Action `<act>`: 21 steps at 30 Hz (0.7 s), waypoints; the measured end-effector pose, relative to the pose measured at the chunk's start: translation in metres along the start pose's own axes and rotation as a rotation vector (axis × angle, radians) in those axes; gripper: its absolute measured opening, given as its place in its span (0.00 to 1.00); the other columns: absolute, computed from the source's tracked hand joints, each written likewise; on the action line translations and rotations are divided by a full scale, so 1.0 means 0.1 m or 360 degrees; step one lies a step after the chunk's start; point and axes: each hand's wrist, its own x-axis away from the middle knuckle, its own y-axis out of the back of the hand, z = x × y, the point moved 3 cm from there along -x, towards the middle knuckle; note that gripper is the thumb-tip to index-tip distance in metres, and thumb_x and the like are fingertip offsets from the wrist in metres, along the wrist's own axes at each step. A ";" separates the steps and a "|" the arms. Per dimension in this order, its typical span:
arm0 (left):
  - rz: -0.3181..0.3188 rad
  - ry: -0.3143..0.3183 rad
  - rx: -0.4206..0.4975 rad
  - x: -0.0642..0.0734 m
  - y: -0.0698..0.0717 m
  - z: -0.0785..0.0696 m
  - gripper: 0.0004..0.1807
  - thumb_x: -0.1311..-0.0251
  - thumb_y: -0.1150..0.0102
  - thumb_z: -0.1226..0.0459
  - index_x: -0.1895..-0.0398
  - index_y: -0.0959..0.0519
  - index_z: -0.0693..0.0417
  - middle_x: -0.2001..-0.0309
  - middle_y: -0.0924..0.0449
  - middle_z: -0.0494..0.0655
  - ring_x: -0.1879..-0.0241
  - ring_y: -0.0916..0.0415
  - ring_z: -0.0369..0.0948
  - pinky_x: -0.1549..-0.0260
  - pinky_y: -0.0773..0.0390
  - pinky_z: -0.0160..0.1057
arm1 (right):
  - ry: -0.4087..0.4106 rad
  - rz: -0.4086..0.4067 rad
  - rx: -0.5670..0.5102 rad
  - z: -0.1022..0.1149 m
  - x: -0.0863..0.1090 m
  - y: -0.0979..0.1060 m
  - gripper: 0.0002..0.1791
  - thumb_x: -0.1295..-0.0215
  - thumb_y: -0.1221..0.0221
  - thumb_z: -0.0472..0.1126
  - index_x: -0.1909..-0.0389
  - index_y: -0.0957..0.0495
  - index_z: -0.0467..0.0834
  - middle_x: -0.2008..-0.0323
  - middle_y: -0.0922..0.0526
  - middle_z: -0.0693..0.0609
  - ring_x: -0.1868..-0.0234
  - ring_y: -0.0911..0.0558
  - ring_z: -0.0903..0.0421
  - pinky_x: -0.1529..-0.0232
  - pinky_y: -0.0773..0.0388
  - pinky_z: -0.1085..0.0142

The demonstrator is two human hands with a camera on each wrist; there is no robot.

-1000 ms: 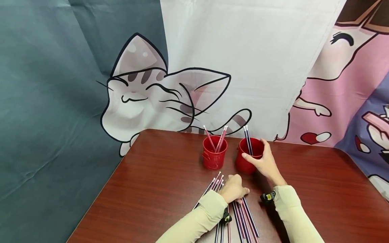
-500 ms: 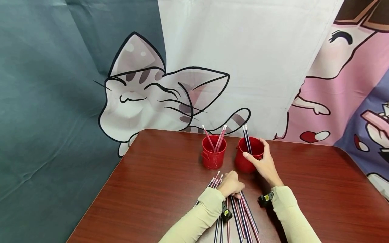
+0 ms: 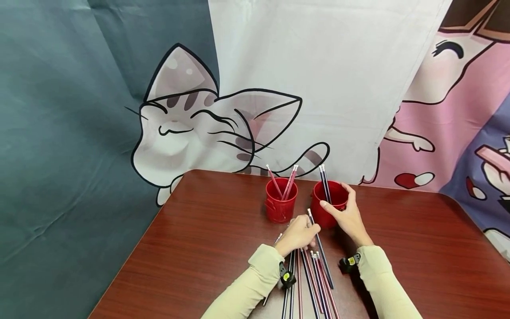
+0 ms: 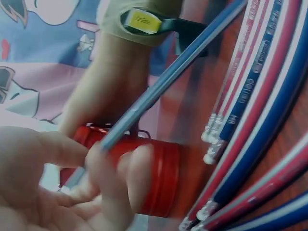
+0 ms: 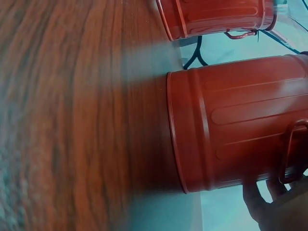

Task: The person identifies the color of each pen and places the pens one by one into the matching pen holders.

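Observation:
My left hand (image 3: 298,232) pinches a dark blue pencil (image 3: 322,250) between thumb and fingers, its white eraser end pointing up toward the buckets. In the left wrist view this pencil (image 4: 159,91) slants across in front of a red bucket. My right hand (image 3: 350,217) grips the right red bucket (image 3: 323,216), thumb at the near rim and fingers round the far right side. Two dark blue pencils (image 3: 325,184) lean inside that bucket. Below my left hand, several blue and red pencils (image 3: 314,283) lie loose on the table, eraser ends away from me.
The left red bucket (image 3: 280,210) stands beside the right one and holds several pink-red pencils (image 3: 288,184). Behind the brown table (image 3: 191,248) hangs a printed curtain (image 3: 338,66) with a cartoon cat. A small device (image 3: 287,277) is strapped to my left wrist.
My left hand has risen off the pile with one dark blue pencil and moved slightly toward the buckets. The right hand keeps its grip on the right bucket.

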 end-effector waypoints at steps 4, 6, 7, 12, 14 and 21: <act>-0.0038 -0.0174 0.0210 -0.01 0.08 -0.07 0.05 0.41 0.51 0.64 0.74 0.32 0.53 0.78 0.20 0.54 0.89 0.24 0.43 0.84 0.21 0.42 | 0.0011 0.0000 -0.0002 0.01 0.00 0.00 0.47 0.46 0.37 0.53 0.31 0.55 0.54 0.39 0.37 0.48 0.43 0.34 0.51 0.49 0.31 0.57; -0.0090 -0.0274 0.0301 -0.02 0.12 -0.11 0.03 0.42 0.50 0.66 0.71 0.31 0.54 0.77 0.20 0.53 0.87 0.23 0.48 0.83 0.21 0.46 | 0.0018 0.0001 0.0003 0.01 0.01 0.00 0.47 0.46 0.37 0.52 0.31 0.55 0.53 0.39 0.37 0.47 0.43 0.34 0.49 0.48 0.32 0.56; -0.0123 -0.0321 0.0323 -0.02 0.14 -0.13 0.02 0.42 0.50 0.66 0.70 0.31 0.55 0.77 0.20 0.52 0.85 0.22 0.49 0.83 0.21 0.47 | 0.0024 0.0002 0.0005 0.01 0.01 0.00 0.47 0.46 0.37 0.52 0.31 0.55 0.52 0.39 0.37 0.46 0.43 0.34 0.49 0.49 0.32 0.57; -0.0287 -0.0555 0.0327 -0.08 0.29 -0.27 0.05 0.42 0.47 0.67 0.64 0.30 0.55 0.74 0.23 0.45 0.81 0.23 0.40 0.85 0.22 0.42 | 0.0027 -0.0009 -0.0009 0.00 0.01 0.01 0.47 0.46 0.36 0.51 0.31 0.55 0.51 0.39 0.37 0.46 0.44 0.33 0.50 0.51 0.31 0.66; -0.0365 -0.0645 0.0259 -0.11 0.37 -0.36 0.06 0.42 0.46 0.65 0.63 0.29 0.54 0.73 0.23 0.44 0.79 0.24 0.33 0.83 0.22 0.35 | 0.0022 -0.0009 -0.0023 -0.01 0.00 0.02 0.47 0.46 0.36 0.51 0.32 0.54 0.52 0.39 0.37 0.48 0.44 0.33 0.51 0.53 0.31 0.70; -0.0621 -0.0944 0.0059 -0.21 0.67 -0.70 0.08 0.40 0.46 0.63 0.61 0.28 0.57 0.70 0.21 0.45 0.73 0.25 0.31 0.72 0.25 0.26 | 0.0016 0.0015 -0.0050 0.00 -0.02 0.04 0.47 0.47 0.35 0.51 0.32 0.54 0.51 0.40 0.36 0.49 0.43 0.34 0.53 0.52 0.32 0.73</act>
